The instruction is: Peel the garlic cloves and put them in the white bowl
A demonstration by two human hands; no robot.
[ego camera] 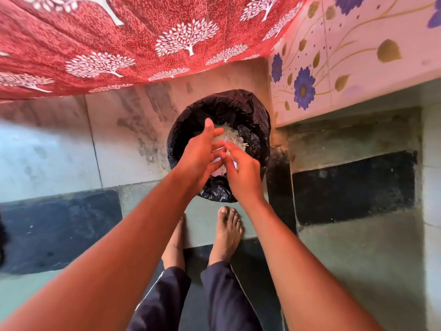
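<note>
A round bin lined with a black plastic bag (pixel 250 111) stands on the floor straight below me. Inside it lies a heap of pale garlic skins (pixel 232 137). Both my hands hover over the bin's mouth. My left hand (pixel 202 154) is spread with straight fingers, palm turned to the right. My right hand (pixel 241 170) brushes its fingers against the left palm, and a few white scraps of skin (pixel 218 172) show between and under the hands. No garlic cloves and no white bowl are in view.
A red curtain with white tree prints (pixel 119 44) hangs at the top left. A tiled wall with blue flowers (pixel 346 56) and a stone step (pixel 353 187) lie to the right. My bare feet (pixel 226 232) stand just behind the bin.
</note>
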